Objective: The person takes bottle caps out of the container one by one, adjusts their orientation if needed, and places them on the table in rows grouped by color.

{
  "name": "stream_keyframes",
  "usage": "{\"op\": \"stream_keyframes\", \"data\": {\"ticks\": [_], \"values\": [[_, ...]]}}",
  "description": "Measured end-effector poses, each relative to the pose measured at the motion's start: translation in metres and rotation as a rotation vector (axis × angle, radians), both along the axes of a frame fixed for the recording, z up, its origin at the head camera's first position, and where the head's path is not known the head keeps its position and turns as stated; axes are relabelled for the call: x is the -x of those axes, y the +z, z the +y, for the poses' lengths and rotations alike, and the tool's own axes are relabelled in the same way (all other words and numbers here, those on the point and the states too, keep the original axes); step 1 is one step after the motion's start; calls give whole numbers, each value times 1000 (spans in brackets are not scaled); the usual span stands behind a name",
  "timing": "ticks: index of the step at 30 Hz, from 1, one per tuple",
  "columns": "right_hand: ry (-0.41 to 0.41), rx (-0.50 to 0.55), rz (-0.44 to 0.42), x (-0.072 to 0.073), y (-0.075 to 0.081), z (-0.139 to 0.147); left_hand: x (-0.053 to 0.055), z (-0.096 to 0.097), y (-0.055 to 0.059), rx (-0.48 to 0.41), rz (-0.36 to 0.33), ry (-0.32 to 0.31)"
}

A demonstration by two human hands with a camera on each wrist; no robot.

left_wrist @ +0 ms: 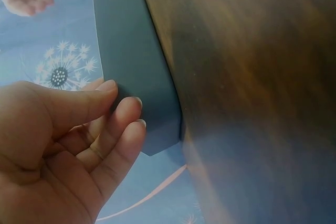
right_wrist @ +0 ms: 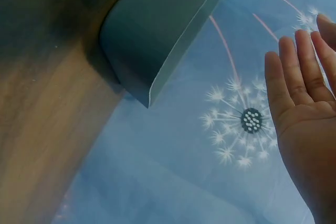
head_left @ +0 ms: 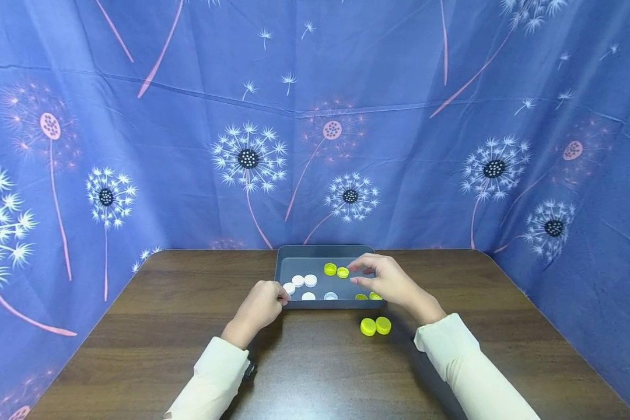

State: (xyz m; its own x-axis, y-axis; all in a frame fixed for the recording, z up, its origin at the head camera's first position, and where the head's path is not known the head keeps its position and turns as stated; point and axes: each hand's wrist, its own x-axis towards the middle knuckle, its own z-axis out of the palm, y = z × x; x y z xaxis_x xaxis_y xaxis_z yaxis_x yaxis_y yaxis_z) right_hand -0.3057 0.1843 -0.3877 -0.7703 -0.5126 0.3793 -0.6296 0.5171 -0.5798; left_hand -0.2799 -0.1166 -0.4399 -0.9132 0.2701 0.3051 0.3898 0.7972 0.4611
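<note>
A dark grey tray (head_left: 320, 251) holds several white bottle caps (head_left: 310, 280) on its left side and yellow bottle caps (head_left: 330, 269) toward its right. My left hand (head_left: 261, 302) pinches the tray's rim at the front left corner; in the left wrist view the thumb and fingers meet at that wall (left_wrist: 131, 40). Over the tray's right part hovers my right hand (head_left: 388, 283), thumb and fingers apart with nothing between them. Its fingertips are close to a yellow cap (head_left: 343, 272); whether they touch it I cannot tell. The front wall partly hides the nearest caps.
Two more yellow caps (head_left: 368, 326) lie side by side on the brown wooden table (head_left: 315, 373), in front of the tray's right end. A blue cloth (head_left: 294, 146) with dandelion prints hangs behind the table and along its sides.
</note>
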Motion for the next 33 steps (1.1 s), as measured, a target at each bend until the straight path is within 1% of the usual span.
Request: {"op": "stream_keyframes", "data": {"ticks": [6,11,15,19,22,28,31,33], "values": [[-8,-30,-45,22,-1,-16,-2,-1,1,-4,20,-30],[-1,-73,-62,38,-1,-29,-2,-1,2,4,28,-30],[-25,-118,-73,47,-3,-35,-2,-1,2,4,30,-23],[-70,-188,-86,55,-12,-35,-2,0,1,9,28,-20],[-100,-257,-103,60,-20,-32,-2,0,2,10,36,-26],[-118,-396,-148,65,-35,-29,-2,0,2,8,43,-31],[-120,-432,-184,65,-38,-29,-2,-1,1,-1,39,-30],[-120,-451,-190,65,-39,-30,-2,-1,0,-5,43,-34]]}}
